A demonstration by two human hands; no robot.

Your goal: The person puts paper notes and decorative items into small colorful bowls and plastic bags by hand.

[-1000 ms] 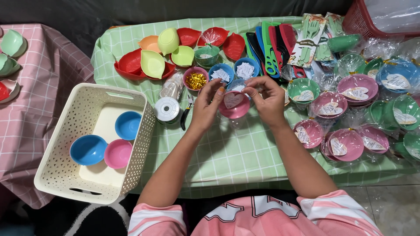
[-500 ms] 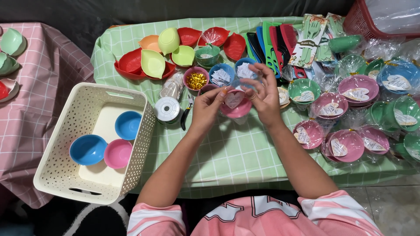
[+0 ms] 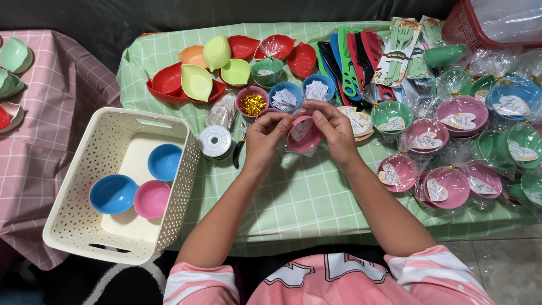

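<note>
A tabletop (image 3: 293, 192) under green checked cloth carries red and green leaf-shaped dishes (image 3: 195, 82), small bowls of paper slips (image 3: 285, 97), a bowl of gold bits (image 3: 252, 103), combs (image 3: 350, 62), a tape roll (image 3: 216, 141) and many wrapped pink and green bowls (image 3: 449, 186). A cream perforated basket (image 3: 79, 226) overlaps its left edge.

we see a table under a green checked cloth (image 3: 316, 197), a second table in pink checked cloth (image 3: 51, 141) beside it, a dark backdrop (image 3: 113, 17) behind both, and pale floor tiles (image 3: 508, 265) below.
</note>
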